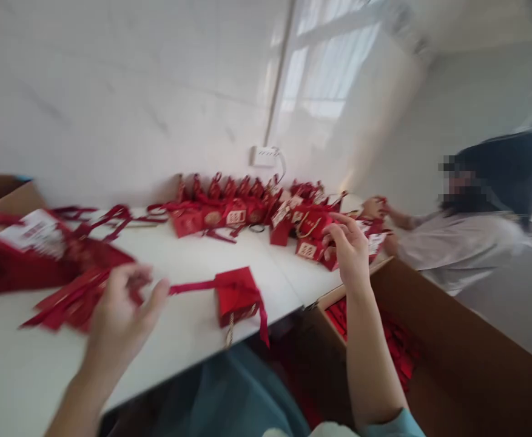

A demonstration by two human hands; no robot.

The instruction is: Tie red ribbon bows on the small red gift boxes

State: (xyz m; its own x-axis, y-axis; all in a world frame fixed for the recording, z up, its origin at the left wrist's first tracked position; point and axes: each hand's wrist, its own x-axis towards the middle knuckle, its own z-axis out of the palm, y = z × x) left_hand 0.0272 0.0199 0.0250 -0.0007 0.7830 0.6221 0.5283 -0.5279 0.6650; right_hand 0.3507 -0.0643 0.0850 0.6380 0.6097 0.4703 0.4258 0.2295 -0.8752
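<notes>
My left hand (pixel 127 297) hovers over the white table (pixel 165 340) with thumb and fingers apart, blurred, holding nothing. Under and beside it lie loose red ribbons (pixel 77 297). A small red gift box (pixel 236 291) with a gold chain sits near the table's front edge, a red ribbon laid across it and trailing to both sides. My right hand (pixel 350 243) reaches to the right end of the table, its bent fingers at the edge of another red box (pixel 311 223) with a gold chain handle. That box rests among or just above finished-looking boxes.
Rows of red boxes with ribbon loops (pixel 229 209) stand along the wall. A cardboard carton (pixel 452 328) holding red pieces is at the right, below my arm. A large red bag (pixel 24 261) lies left. Beyond the table's right end, a person (pixel 461 243) handles red items.
</notes>
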